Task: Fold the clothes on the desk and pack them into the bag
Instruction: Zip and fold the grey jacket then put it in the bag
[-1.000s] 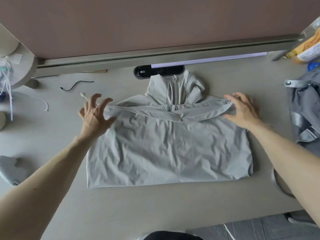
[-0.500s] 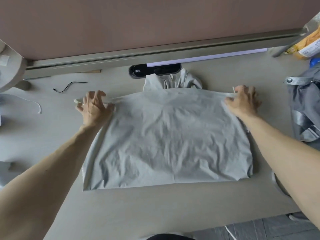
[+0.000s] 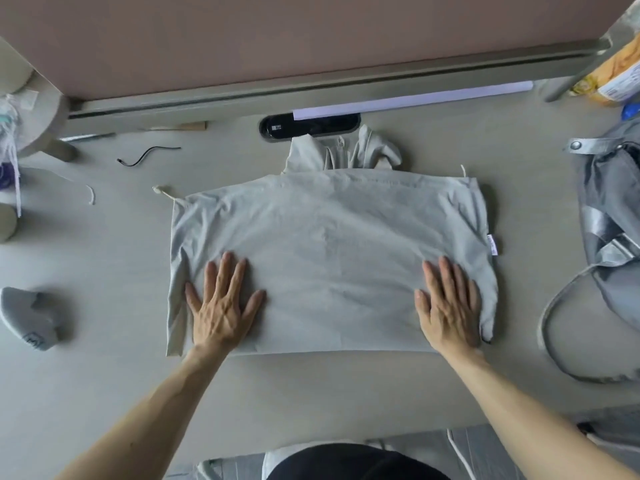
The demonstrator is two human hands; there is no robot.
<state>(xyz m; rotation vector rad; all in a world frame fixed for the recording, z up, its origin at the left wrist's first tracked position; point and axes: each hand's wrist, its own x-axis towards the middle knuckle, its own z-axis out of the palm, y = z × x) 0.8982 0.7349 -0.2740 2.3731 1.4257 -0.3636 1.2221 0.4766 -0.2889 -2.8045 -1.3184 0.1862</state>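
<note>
Folded grey hoodie (image 3: 329, 244) lies mid-desk (image 3: 104, 393), L hand (image 3: 221, 303) & R hand (image 3: 448, 306) pressed flat on it, fingers straight, gripping nothing; grey bag (image 3: 609, 209) just to its right, black cable (image 3: 145, 157) & grey mouse (image 3: 29, 317) well left.

Both hands are off the far fold edge - left hand (image 3: 223, 306) and right hand (image 3: 448, 306) now press flat, fingers straight, on the near part of the grey hoodie (image 3: 329, 237). Half a second ago they gripped its far corners. The folded layer moved further up - only the hood (image 3: 377, 150) pokes out.
</note>
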